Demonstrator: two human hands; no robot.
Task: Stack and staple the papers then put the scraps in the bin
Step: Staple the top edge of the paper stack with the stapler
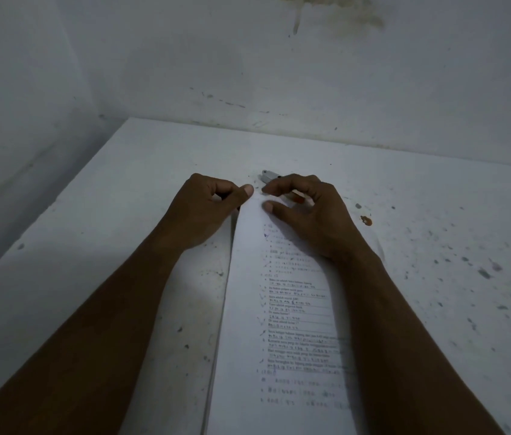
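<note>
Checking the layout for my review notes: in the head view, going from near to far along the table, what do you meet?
Printed papers → the left hand and right hand at the papers' far end → stapler, partly hidden behind the right hand → bare table → wall.

Two hands are in view, the left hand and the right hand, each at the far end of one bare forearm, so two forearms; one stack of printed papers lies between them, its number of sheets too hard to tell from the layered left edge; one stapler, only partly visible behind the right hand; one white desk; one orange spot on it; two walls meeting at one corner.
</note>
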